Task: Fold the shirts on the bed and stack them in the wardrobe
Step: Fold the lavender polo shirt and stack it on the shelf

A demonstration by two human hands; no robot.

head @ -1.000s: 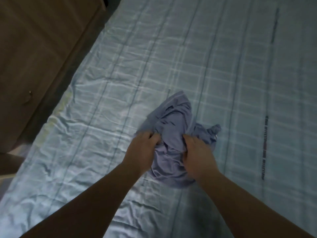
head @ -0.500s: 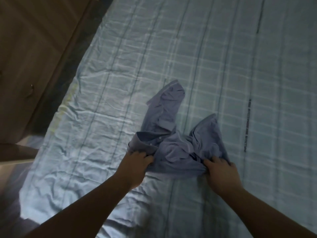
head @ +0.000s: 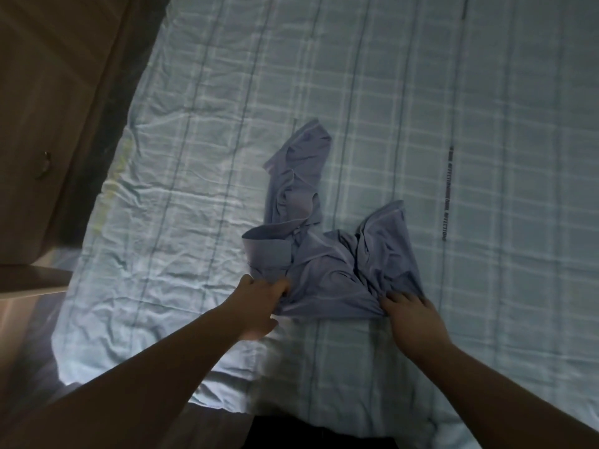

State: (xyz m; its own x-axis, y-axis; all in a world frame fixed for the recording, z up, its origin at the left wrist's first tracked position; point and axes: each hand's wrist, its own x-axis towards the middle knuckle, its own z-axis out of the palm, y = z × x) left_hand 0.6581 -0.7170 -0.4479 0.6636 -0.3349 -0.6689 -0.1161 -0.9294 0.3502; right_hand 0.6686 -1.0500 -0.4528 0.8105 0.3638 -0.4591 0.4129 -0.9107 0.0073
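Bed [head: 421, 92]: both hands gripping crumpled shirt [head: 324, 270]

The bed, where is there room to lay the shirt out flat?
Bare sheet lies beyond the shirt, and to its right and left. It is crowded only at the near edge, where the left hand and right hand grip it.

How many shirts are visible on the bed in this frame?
1. A single blue-grey shirt lies crumpled near the middle of the bed, its near edge held by the left hand and the right hand. Others may lie outside the view.
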